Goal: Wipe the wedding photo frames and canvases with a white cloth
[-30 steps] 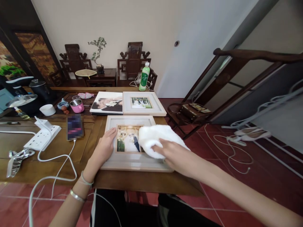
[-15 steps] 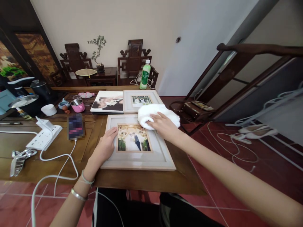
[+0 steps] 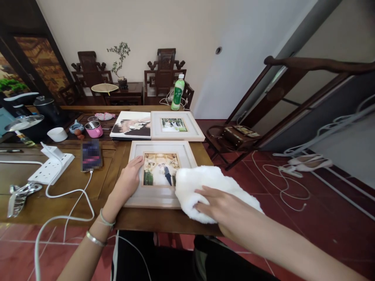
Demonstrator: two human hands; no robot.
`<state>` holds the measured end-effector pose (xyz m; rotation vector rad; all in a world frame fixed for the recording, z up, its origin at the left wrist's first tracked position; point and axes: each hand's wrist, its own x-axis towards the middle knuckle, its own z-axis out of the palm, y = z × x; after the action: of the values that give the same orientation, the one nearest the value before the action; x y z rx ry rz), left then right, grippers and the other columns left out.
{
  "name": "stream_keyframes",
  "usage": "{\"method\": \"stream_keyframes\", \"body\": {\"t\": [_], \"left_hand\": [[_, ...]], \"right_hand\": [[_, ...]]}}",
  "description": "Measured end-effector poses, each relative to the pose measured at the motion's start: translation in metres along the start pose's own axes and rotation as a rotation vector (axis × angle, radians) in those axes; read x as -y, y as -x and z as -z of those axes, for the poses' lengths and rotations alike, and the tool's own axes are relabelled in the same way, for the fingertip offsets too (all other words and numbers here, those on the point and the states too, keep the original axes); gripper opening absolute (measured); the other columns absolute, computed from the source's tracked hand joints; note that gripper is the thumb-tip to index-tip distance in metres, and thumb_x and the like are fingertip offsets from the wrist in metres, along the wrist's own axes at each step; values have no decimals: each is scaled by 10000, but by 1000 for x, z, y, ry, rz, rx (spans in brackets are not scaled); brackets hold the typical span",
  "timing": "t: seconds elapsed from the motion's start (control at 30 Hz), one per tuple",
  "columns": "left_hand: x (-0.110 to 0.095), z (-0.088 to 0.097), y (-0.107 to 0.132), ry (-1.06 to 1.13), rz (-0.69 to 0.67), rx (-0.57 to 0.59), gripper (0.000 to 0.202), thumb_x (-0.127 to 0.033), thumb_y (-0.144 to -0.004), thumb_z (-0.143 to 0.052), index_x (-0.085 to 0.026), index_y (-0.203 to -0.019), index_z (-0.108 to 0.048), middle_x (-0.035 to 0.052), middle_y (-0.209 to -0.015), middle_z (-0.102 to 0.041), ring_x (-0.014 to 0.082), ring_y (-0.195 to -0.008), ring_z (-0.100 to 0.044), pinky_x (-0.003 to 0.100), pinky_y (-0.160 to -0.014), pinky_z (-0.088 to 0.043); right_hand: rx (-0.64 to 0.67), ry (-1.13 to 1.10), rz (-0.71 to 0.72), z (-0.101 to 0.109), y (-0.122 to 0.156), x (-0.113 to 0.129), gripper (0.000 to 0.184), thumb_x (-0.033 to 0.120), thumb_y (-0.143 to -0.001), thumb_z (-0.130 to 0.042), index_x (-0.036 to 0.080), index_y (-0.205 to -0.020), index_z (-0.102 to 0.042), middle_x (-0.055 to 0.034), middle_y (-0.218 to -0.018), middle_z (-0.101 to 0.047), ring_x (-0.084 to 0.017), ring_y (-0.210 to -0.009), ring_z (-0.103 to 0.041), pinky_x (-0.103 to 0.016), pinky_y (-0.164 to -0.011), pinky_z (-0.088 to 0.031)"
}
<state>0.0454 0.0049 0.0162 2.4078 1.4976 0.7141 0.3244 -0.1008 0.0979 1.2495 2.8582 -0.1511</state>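
Note:
A pale wooden picture frame (image 3: 137, 199) with a wedding photo (image 3: 160, 169) lies flat at the table's near edge. Along its left side, my left hand (image 3: 129, 177) rests with the fingers stretched out over the border. A fluffy white cloth (image 3: 231, 189) covers the frame's lower right corner and hangs beyond the table's right edge. My right hand (image 3: 215, 205) is closed on this cloth, fingers pressed into a fold. Behind lie a second frame (image 3: 190, 134) with another photo and a photo album (image 3: 131, 125) to its left.
A green bottle (image 3: 177, 93) stands at the far edge. Leftward are a phone (image 3: 91, 155) on a cable, a white power strip (image 3: 52, 168), a silver hair claw (image 3: 22, 197), a pink cup (image 3: 93, 129) and a white bowl (image 3: 57, 134). A dark chair (image 3: 234, 128) stands right.
My right hand has drawn the white cloth from the frame's upper right down to its lower right corner, uncovering the second frame. My left hand stays on the left border.

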Motion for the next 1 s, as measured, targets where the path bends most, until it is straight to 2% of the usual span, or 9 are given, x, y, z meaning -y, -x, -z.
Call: {"method": "stream_keyframes", "body": {"t": [0.13,0.27,0.37,0.47,0.53,0.63,0.8,0.9,1.0], "left_hand": [[3,0,1,14,-19,15,584,40,-753,-346,-118,-1279,-547,125,-1404,-492,209,-1330,-423,429,-1120,-349],[7,-1,2,39,-47,22,599,44,-748,-354,-140,-1288,-538,111,-1417,-480,214,-1334,-417,451,-1122,-343],[8,0,1,46,-49,10,601,51,-737,-355,-141,-1271,-551,111,-1395,-505,215,-1322,-434,447,-1120,-351],[7,0,0,36,-52,5,572,43,-751,-351,-102,-1267,-552,137,-1384,-510,222,-1318,-440,431,-1126,-347],[6,-1,1,25,-43,1,567,35,-765,-343,-81,-1287,-531,150,-1392,-499,223,-1324,-431,429,-1127,-344],[5,-2,2,17,-16,-10,560,16,-795,-328,-77,-1322,-493,158,-1413,-472,223,-1336,-414,439,-1120,-351],[4,-4,4,12,-2,-15,519,-31,-854,-320,-115,-1340,-480,134,-1434,-453,216,-1346,-399,439,-1122,-343],[3,-3,4,5,6,-3,518,-37,-854,-332,-133,-1340,-482,125,-1434,-455,219,-1344,-401,446,-1117,-347],[4,-2,3,-3,10,21,530,-32,-840,-342,-129,-1343,-480,126,-1437,-450,222,-1348,-394,447,-1120,-339]], "right_hand": [[58,27,-108,1,-11,-2,563,-85,-576,-402,199,-981,-672,-94,-945,-653,-236,-877,-631,-318,-717,-507],[-71,173,-183,-11,-56,-38,612,-88,-628,-407,101,-1174,-608,-217,-1327,-512,-306,-1209,-500,-412,-924,-452],[-164,260,-181,-20,-94,-70,610,-85,-670,-427,102,-1230,-580,-196,-1381,-483,-294,-1313,-399,-445,-1039,-358],[-155,299,-137,-26,-112,-79,543,-71,-708,-438,102,-1192,-613,-205,-1373,-492,-303,-1301,-418,-465,-1055,-330],[-117,281,-108,-28,-107,-69,505,-70,-710,-438,83,-1146,-641,-235,-1369,-483,-321,-1289,-428,-481,-1055,-322],[-20,185,-68,-20,-77,-37,516,-77,-664,-450,69,-1113,-659,-252,-1353,-488,-344,-1294,-414,-490,-1057,-320],[175,-95,-43,13,-25,15,612,-90,-609,-406,180,-1089,-672,-155,-1318,-546,-288,-1186,-526,-407,-956,-433],[203,-217,-70,18,-23,25,619,-81,-632,-374,226,-1083,-666,-100,-1214,-614,-233,-1024,-614,-333,-830,-486],[84,-156,-103,0,-46,14,617,-73,-648,-382,166,-1155,-640,-159,-1269,-576,-274,-1139,-557,-381,-893,-463]]}}
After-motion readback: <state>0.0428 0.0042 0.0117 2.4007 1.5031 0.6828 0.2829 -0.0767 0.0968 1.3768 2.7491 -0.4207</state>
